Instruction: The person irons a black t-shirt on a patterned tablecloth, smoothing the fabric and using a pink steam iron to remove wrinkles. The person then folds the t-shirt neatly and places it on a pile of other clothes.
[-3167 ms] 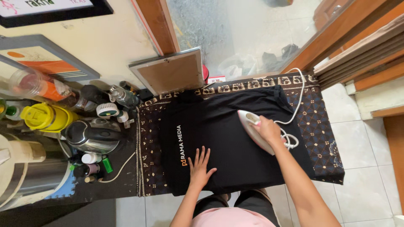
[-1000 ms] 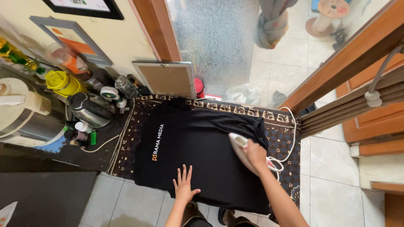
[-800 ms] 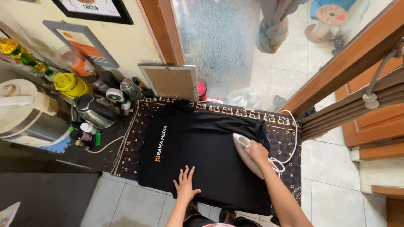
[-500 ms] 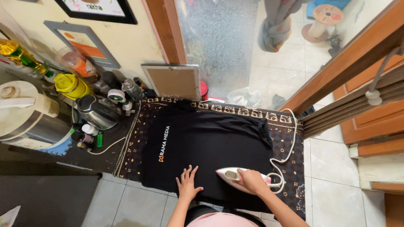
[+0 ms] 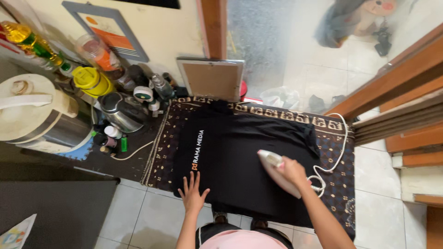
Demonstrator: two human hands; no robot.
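A black T-shirt [image 5: 235,157] with an orange and white print lies flat on a dark patterned cloth [image 5: 339,152] spread over the surface. My right hand [image 5: 291,169] grips the handle of a white and pink iron [image 5: 273,167] resting on the shirt's right half, its tip pointing to the upper left. A white cord [image 5: 340,147] loops from the iron over the cloth's right end. My left hand [image 5: 193,193] lies flat, fingers spread, on the shirt's near left edge.
A steel kettle [image 5: 119,113], a yellow jug [image 5: 92,80], bottles, small jars and a large rice cooker [image 5: 32,115] crowd the left. A framed board [image 5: 211,79] leans at the back by a wooden door post. Tiled floor lies below and to the right.
The iron has swung from lying along the near edge, tip to the left, back up onto the shirt's right half. My left hand stays pressed on the near edge. The view shifted.
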